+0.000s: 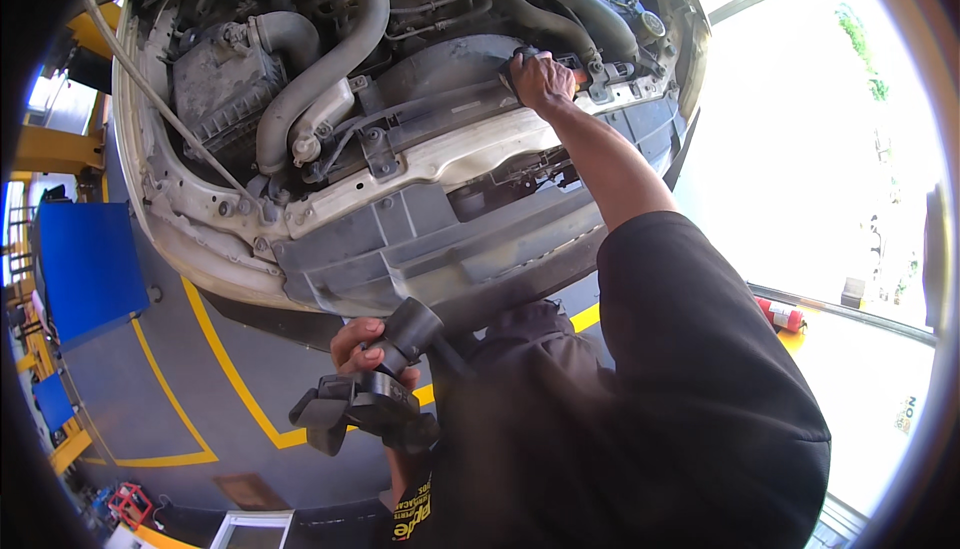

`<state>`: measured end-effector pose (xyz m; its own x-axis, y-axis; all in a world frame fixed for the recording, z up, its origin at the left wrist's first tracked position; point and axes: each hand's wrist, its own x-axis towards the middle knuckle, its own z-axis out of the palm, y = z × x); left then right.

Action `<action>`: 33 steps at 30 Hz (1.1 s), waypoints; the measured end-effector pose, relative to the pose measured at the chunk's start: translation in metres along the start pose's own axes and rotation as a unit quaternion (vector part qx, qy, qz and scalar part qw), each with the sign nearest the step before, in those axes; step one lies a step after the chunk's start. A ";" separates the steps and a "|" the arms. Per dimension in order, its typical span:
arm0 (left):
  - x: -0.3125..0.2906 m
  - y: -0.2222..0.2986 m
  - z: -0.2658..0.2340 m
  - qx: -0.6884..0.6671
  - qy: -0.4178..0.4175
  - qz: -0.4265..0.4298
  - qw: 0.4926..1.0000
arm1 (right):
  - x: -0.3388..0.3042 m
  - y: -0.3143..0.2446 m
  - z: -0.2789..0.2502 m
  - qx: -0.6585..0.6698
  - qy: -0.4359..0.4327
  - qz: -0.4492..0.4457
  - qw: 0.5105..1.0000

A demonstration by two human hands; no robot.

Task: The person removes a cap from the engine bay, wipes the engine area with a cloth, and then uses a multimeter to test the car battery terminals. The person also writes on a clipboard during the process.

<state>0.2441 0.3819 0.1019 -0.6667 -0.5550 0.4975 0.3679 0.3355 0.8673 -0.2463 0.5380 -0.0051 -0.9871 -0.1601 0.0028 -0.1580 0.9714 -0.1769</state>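
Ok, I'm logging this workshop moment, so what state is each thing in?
Engine bay: open, dusty.
Thin rod: slanting across the bay's left side.
Boxy dark housing: dusty.
Black tool: held; on or off unclear.
Left hand: closed around the black tool.
Right hand: curled over a dark part; grip unclear.
Fire extinguisher: upright or lying, unclear.

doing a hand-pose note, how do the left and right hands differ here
The left hand is near the body, while the right hand reaches over the front of the open engine bay.
The left hand shows its curled fingers; the right hand shows its back.
The left hand holds a black device; the right hand covers much of a dark thing, leaving its grip unclear.
Both are bare.
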 end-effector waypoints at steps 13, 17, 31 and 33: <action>0.009 0.006 0.010 -0.038 -0.013 0.003 0.999 | 0.007 0.021 0.002 -0.024 0.007 -0.108 0.994; 0.007 0.009 0.013 -0.032 -0.013 0.001 0.999 | 0.010 0.027 -0.002 -0.050 -0.038 -0.128 0.990; -0.002 0.020 0.033 -0.002 -0.003 -0.004 1.000 | 0.018 0.040 -0.016 -0.099 -0.046 -0.259 0.960; -0.003 0.023 0.038 0.002 0.001 -0.010 1.000 | 0.021 0.042 -0.015 -0.101 -0.048 -0.273 0.956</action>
<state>0.2302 0.4198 0.1193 -0.6730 -0.5626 0.4801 0.3518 0.3275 0.8769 -0.2736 0.5783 0.0025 -0.7510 -0.6582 -0.0523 -0.6597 0.7513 0.0193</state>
